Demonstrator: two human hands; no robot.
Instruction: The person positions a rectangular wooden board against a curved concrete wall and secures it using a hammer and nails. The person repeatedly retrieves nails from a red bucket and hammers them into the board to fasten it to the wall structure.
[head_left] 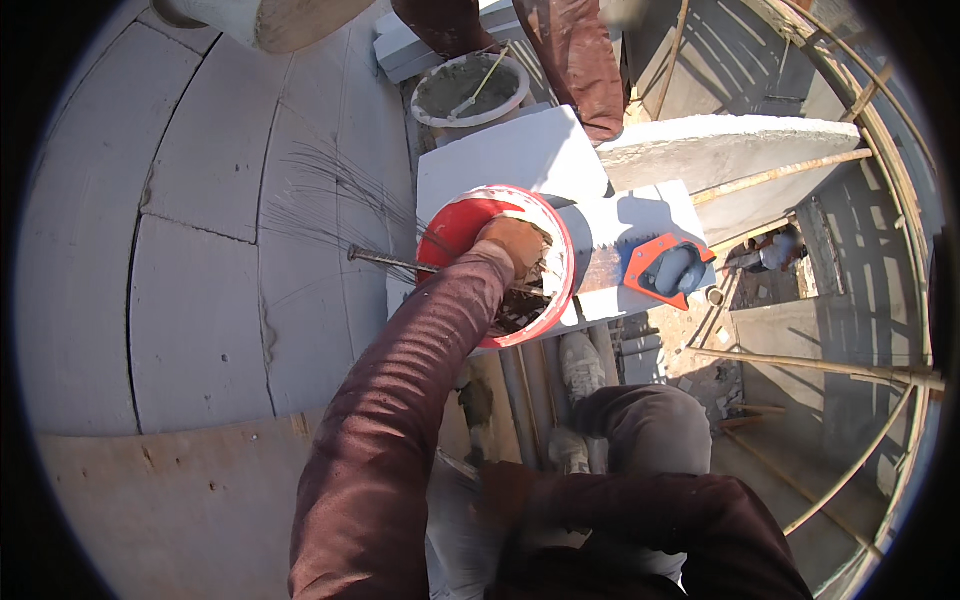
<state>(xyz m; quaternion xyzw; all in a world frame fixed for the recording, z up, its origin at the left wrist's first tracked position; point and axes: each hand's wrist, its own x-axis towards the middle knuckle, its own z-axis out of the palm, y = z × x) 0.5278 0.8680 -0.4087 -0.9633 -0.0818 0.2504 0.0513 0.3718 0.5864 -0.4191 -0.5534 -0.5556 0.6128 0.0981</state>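
My left hand (515,246) reaches down into a red bucket (462,228) with a white-smeared rim. Its fingertips are hidden among the small pieces inside. A ribbed metal bar (385,259) pokes out over the bucket's left side, beside thin wires (345,185). To the right, a handsaw (664,272) with an orange and grey handle lies on a white block (645,210). Low in the view, my right hand (503,493) is dark and blurred near my lap. A thin, light rod-like piece (457,463) meets this hand, whose fingers are not distinct.
A wall of large grey blocks (195,315) rises at left. Beyond the bucket stand another white block (515,155), a pail of grey mix (470,90) and a co-worker's legs (570,60). At right, poles (800,360) border a drop, with another person (775,250) far below.
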